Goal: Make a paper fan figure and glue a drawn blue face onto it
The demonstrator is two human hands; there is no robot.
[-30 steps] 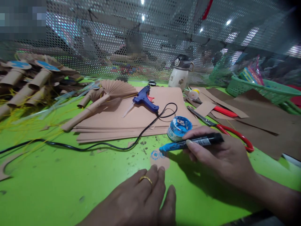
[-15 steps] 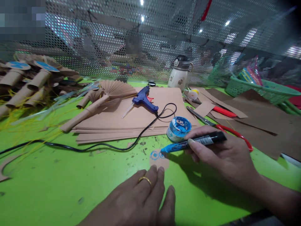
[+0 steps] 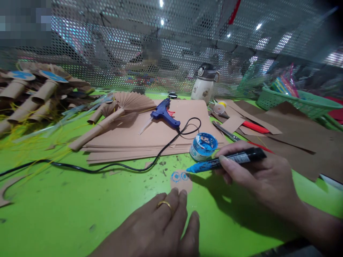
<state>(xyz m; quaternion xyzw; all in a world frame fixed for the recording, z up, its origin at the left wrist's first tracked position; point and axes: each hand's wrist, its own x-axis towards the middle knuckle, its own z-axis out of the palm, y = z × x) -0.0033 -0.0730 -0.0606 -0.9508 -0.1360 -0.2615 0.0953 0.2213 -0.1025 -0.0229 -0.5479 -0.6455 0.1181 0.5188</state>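
The left hand, fingers loosely spread, gripping nothing, rests 2 fingertips on the near edge of the disc, flat on the table. It looks light and stiffish (likely card), best held by the rim, off the 2 smearable rings. Beyond, the right hand pinches the pen, its tip by the disc's far edge, near the pot.

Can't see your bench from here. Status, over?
Left hand on brown disc, two blue rings on it. Right hand holding marker. Possible obstacle: open blue jar, just beyond marker.
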